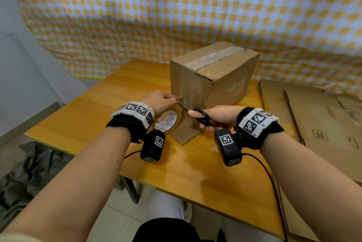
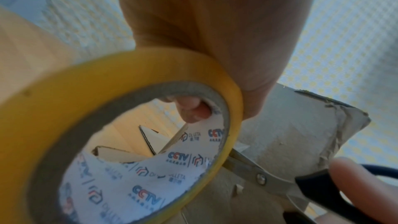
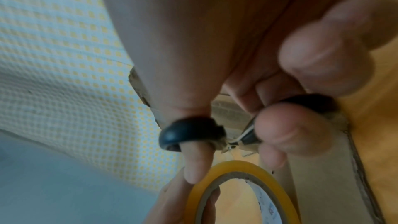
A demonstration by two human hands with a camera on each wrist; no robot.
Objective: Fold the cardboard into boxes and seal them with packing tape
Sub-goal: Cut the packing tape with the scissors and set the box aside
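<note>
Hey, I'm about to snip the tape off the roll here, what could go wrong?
1. The scissors blades sit right beside the left hand fingertips holding the tape roll; a cut could nick them.
2. The right hand cuts close against the box, so the blades might gouge the cardboard.

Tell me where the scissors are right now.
In the head view the scissors are in the right hand, blades pointing left toward the tape roll held by the left hand, at the box's near side.

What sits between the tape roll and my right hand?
The scissors' metal blades span that gap, in front of the box; head and left wrist views show it.
</note>
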